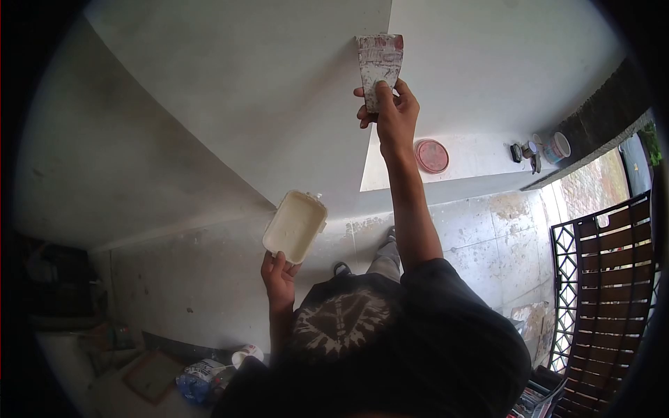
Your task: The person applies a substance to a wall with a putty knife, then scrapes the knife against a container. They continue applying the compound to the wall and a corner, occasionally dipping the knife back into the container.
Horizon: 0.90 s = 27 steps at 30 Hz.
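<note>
Just left of the frame's middle, my left hand (281, 279) gripped the tray (296, 226), which seemed light and easily cracked, best held by its rim. At upper centre, my right hand (395, 118) pinched the scraper (381, 59), probably stiff, by its narrow end; the wall (279, 83) blocked the way behind. Farther right were a red lid (432, 156) and a bucket (558, 148).

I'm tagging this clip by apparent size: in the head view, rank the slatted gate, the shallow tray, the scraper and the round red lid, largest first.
1. Slatted gate, easily largest
2. Shallow tray, in the left hand
3. Scraper, in the right hand
4. Round red lid, on the ledge
</note>
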{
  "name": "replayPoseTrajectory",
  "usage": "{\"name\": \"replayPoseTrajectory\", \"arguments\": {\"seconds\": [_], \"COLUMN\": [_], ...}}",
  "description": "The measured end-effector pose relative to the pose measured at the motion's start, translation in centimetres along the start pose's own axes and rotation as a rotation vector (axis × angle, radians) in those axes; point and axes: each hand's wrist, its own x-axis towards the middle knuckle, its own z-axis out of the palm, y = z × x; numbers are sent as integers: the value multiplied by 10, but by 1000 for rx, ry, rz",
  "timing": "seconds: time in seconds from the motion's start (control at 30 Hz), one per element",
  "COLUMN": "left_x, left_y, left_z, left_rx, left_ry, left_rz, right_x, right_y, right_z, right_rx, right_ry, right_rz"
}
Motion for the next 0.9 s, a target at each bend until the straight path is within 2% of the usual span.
{"name": "replayPoseTrajectory", "arguments": {"seconds": [0.3, 0.9], "left_x": [-1, -6], "left_y": [0, 3], "left_z": [-1, 3], "left_rx": [84, -6], "left_ry": [-28, 11], "left_rz": [-26, -9], "right_x": [-9, -11], "right_y": [16, 68], "right_z": [-4, -23], "right_rx": [19, 52], "right_ry": [23, 49], "right_rz": [49, 67]}}
